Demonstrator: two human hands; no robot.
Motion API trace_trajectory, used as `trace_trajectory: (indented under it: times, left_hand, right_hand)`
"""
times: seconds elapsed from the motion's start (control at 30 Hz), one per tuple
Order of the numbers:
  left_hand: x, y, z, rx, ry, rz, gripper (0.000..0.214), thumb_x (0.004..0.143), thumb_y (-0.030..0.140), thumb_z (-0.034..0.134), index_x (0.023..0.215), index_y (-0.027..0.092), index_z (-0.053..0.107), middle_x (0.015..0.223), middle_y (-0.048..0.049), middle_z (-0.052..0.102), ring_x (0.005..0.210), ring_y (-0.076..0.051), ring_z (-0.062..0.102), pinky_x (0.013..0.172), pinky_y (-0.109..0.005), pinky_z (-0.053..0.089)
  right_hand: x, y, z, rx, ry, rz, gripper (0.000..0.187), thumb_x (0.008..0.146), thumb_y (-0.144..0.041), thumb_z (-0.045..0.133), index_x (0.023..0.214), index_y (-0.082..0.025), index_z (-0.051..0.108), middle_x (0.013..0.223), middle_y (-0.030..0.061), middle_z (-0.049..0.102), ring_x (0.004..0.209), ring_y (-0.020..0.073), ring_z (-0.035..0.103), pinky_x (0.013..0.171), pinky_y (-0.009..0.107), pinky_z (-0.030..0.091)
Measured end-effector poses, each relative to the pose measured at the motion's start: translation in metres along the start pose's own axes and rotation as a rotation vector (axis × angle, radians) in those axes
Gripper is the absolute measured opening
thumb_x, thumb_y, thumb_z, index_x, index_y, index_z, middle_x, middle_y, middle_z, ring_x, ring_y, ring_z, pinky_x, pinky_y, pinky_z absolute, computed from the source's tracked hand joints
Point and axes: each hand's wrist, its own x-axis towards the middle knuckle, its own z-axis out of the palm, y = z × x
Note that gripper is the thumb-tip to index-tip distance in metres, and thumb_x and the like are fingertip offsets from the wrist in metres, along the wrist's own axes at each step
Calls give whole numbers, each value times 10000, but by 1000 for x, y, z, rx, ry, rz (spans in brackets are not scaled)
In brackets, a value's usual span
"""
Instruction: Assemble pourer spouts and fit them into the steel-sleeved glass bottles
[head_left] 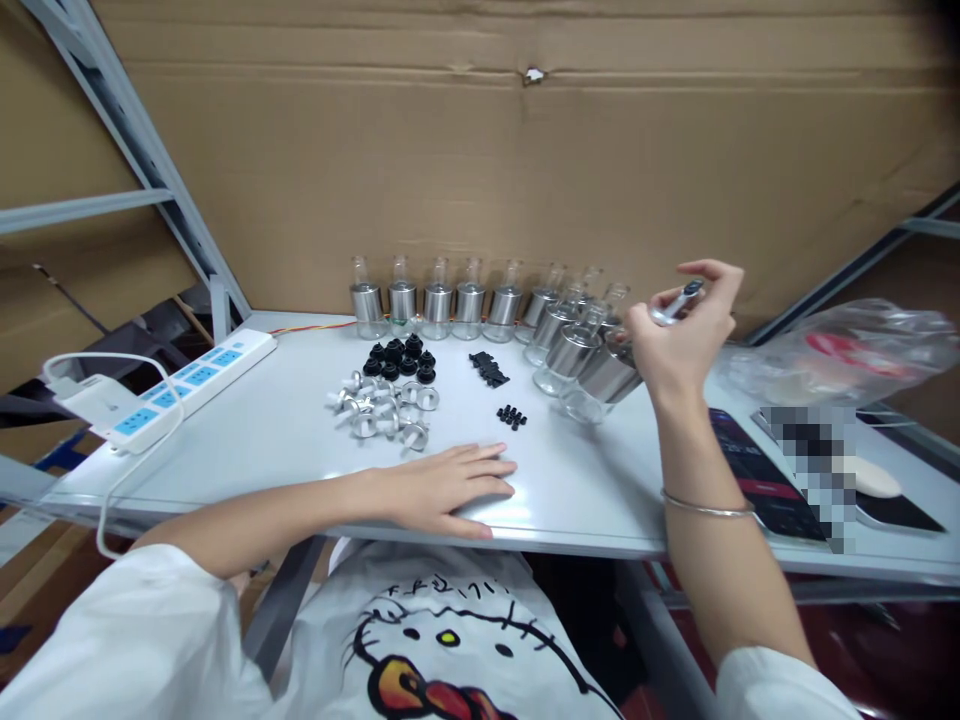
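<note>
My right hand [682,335] is wrapped round the neck of a glass bottle [611,373] with a metal sleeve about its body. The bottle tilts, its base toward the left and its mouth showing above my fist. Flat on the table lies my left hand [442,490], fingers spread, holding nothing. Just beyond it are small black parts [512,417] and a pile of silver and white fittings [386,410]. Behind these sit black caps [401,357] and flat black pieces [489,369]. More sleeved glass bottles [470,302] stand upright along the back and right.
A white power strip [195,390] with a plugged-in charger [97,395] and cable is on the left of the table [285,470]. Phones [765,480] and a clear plastic bag [847,355] lie at the right. Cardboard [450,160] closes off the back.
</note>
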Motion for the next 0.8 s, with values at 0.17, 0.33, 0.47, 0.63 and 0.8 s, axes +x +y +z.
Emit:
trace_trajectory:
  times: [0.17, 0.33, 0.47, 0.63, 0.8]
  left_hand:
    - [0, 1, 0, 6, -30, -30, 582, 935, 497, 442, 1399, 149, 411, 1538, -106, 318, 1480, -251, 131, 1219, -420, 158]
    - [1, 3, -1, 9, -32, -30, 581, 935, 496, 442, 1402, 153, 407, 1542, -110, 308, 1475, -259, 152, 1214, -431, 170]
    - [1, 3, -1, 15, -39, -42, 582, 932, 493, 448, 1402, 151, 408, 1543, -114, 304, 1471, -265, 170, 1213, -434, 170]
    - [1, 3, 0, 5, -40, -44, 585, 932, 503, 443, 1412, 170, 395, 1545, -101, 304, 1465, -254, 197, 1216, -425, 162]
    - [1, 1, 1, -14, 3, -17, 575, 929, 500, 451, 1399, 170, 416, 1529, -119, 330, 1450, -272, 241, 1205, -454, 195]
  right_hand:
    - [0, 11, 4, -98, -20, 33, 276, 626, -116, 545, 858, -244, 465, 645, -41, 510, 554, 156, 528, 573, 297, 431]
    - [1, 13, 4, -129, 2, -10, 256, 600, -106, 532, 790, -248, 436, 652, -40, 501, 559, 137, 484, 612, 294, 424]
    - [1, 10, 5, -92, 57, -51, 253, 587, -99, 513, 778, -239, 426, 669, -40, 472, 547, 121, 451, 577, 279, 400]
    - [1, 12, 4, -128, 44, -127, 190, 656, -160, 557, 797, -229, 450, 718, 2, 509, 644, 166, 516, 659, 339, 443]
    - [-9, -2, 1, -145, 296, -470, 259, 724, -249, 603, 960, -212, 502, 1036, 114, 474, 1047, 306, 484, 918, 515, 373]
